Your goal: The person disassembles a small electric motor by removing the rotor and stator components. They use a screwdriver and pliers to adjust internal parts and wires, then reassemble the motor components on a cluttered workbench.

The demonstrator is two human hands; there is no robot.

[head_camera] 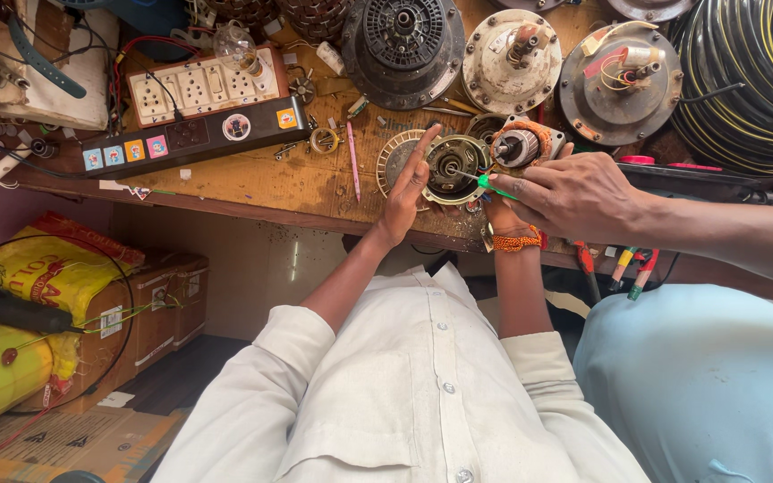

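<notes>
Motor (452, 165) sits at the near edge of the bench (270, 179), right in front of the person in the white shirt. Left hand (404, 192) is spread wide, with its long fingers lying flat on the motor's rim and gripping nothing. Right hand (498, 215) has an orange band on the wrist, but it is mostly hidden, so I cannot tell if it is wide or holding something. Covering it is a helper's hand (574, 192), which comes in from the right and holds a green tool (492, 186) with its tip at the motor.

Just behind the motor is a part wound with copper wire (521, 143). A pink pen (352, 161) lies to the left. Farther back are a power strip (194, 134), a glass bulb (234, 45), some old round motors (404, 45) and a big coil of cable (744, 89).

I think three hands in one small spot is tight. The tool could slip and poke a finger. The motor is close to the edge, so a hard push could tip it off. A slip could also scratch the thin copper wire
</notes>
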